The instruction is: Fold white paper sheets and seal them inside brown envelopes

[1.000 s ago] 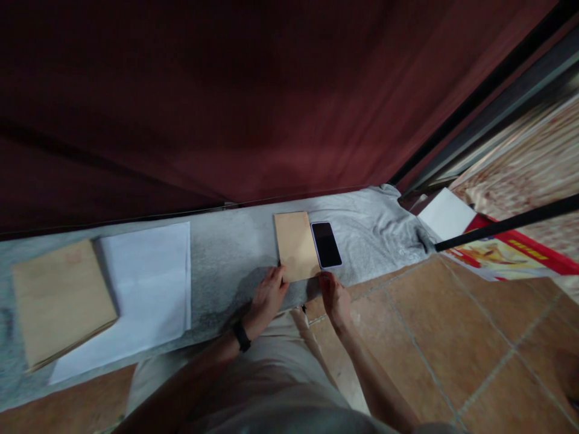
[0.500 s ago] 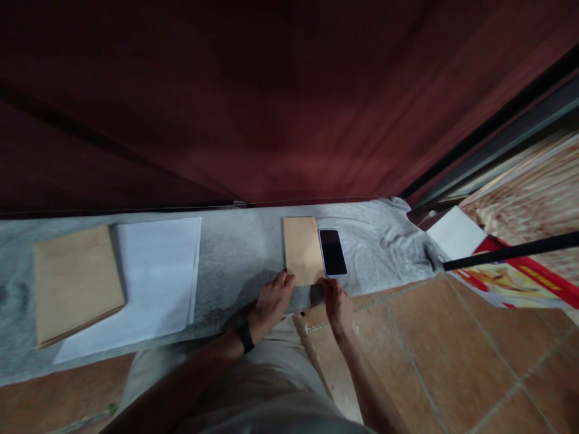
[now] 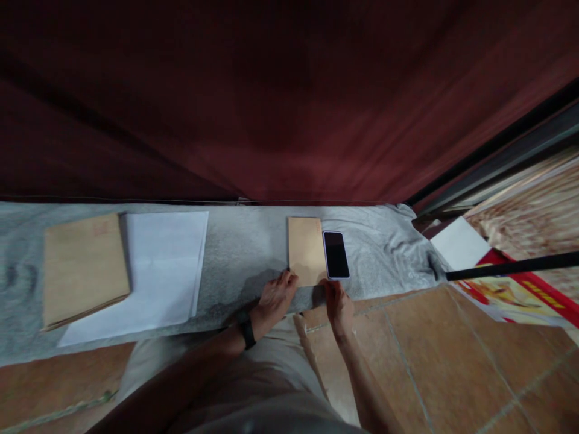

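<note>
A small brown paper envelope (image 3: pixel 306 250) lies flat on the grey cloth (image 3: pixel 239 253) in front of me. My left hand (image 3: pixel 277 296), with a dark band on its wrist, pinches the envelope's near left corner. At the near right corner, my right hand (image 3: pixel 338 304) has its fingers closed on the edge. A phone (image 3: pixel 336 255) with a dark screen and pale case lies just right of the envelope, close beyond my right fingertips. The undersides of both pinches are hidden.
On the left, a stack of larger brown envelopes (image 3: pixel 85 268) partly covers white paper sheets (image 3: pixel 165 271). A dark red curtain-like surface (image 3: pixel 289 120) rises behind the cloth. At right are a black bar (image 3: pixel 511 266), a white sheet (image 3: pixel 460 243) and a red printed package (image 3: pixel 520 295). Tiled floor (image 3: pixel 434 349) lies below.
The view has shifted slightly, so the things on the cloth appear a little further right. Both hands keep their hold on the envelope's near corners, and it stays flat.
</note>
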A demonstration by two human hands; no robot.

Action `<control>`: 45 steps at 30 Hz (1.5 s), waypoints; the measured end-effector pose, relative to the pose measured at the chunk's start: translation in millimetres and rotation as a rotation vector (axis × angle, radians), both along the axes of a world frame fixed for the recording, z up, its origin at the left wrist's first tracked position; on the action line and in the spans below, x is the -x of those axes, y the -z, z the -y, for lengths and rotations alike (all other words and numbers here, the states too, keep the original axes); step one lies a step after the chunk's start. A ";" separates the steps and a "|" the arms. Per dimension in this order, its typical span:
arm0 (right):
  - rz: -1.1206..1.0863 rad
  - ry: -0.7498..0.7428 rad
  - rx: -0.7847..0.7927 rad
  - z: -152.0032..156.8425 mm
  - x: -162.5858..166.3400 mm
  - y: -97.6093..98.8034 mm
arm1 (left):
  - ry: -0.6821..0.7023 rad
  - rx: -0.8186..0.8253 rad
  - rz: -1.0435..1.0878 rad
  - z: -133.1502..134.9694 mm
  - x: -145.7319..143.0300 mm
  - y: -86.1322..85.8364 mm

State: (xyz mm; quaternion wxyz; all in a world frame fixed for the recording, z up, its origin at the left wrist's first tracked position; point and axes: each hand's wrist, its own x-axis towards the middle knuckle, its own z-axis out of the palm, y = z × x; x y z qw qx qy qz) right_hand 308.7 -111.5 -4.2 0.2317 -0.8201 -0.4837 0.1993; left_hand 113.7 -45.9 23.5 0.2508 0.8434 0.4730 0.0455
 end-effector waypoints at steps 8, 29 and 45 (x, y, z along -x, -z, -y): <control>-0.063 -0.014 -0.044 1.5 -0.2 -0.5 | 0.009 -0.024 -0.055 -1.0 -2.0 -8.5; -0.443 -0.481 -0.211 -8.1 116.6 -7.5 | -0.573 -0.331 -0.043 19.2 173.1 18.3; 0.155 -0.878 -0.453 -27.7 187.9 26.5 | -0.480 -0.419 -0.223 69.7 254.2 42.6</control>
